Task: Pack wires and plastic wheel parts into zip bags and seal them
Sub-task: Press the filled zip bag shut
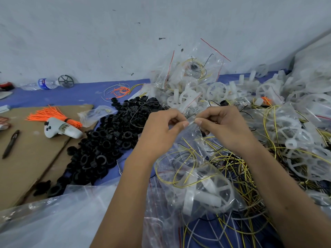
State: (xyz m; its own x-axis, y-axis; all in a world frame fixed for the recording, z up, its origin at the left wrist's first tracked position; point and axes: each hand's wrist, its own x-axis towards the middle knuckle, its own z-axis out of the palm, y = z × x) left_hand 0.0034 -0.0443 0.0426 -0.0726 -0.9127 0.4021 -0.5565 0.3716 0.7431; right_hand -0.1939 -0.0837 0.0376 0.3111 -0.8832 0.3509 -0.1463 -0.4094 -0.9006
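My left hand (162, 130) and my right hand (222, 125) both pinch the top edge of a clear zip bag (195, 167) held up in the middle of the view. Inside the bag lie a white plastic wheel (208, 195) and looped yellow and black wires (180, 158). Loose yellow and black wires (238, 169) lie tangled under and to the right of the bag. A heap of white wheel parts (293, 111) fills the right side. Filled zip bags with red seal lines (189, 72) are piled at the back against the wall.
A heap of black plastic rings (111, 140) lies left of my hands. On brown cardboard (26, 167) sit an orange wire bundle (52, 116), a white controller (60, 130) and a pen (10, 144). A water bottle (43, 84) lies by the wall. Large clear plastic sheeting (53, 217) covers the near left.
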